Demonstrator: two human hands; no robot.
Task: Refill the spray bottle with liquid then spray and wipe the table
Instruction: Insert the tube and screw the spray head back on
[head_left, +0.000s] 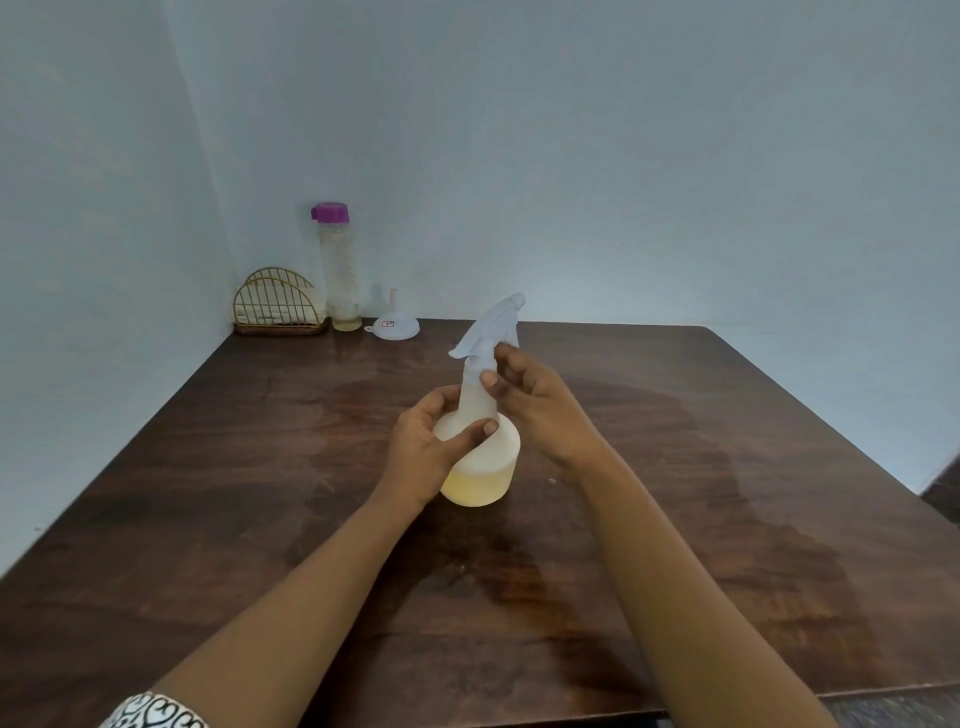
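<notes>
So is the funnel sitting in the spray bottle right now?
No, the funnel rests upside down on the table at the back, beside the purple-capped bottle.

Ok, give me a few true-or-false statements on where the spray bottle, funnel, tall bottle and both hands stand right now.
1. The spray bottle stands upright on the table, pale yellow liquid in its lower part. True.
2. The funnel sits in the spray bottle's neck. False: it stands mouth-down on the table beside the tall bottle.
3. The left hand grips the spray bottle's shoulder. True.
4. The tall bottle's purple cap is off. False: it is on.
5. The right hand lies flat on the table. False: it pinches the spray head at its collar.
</notes>
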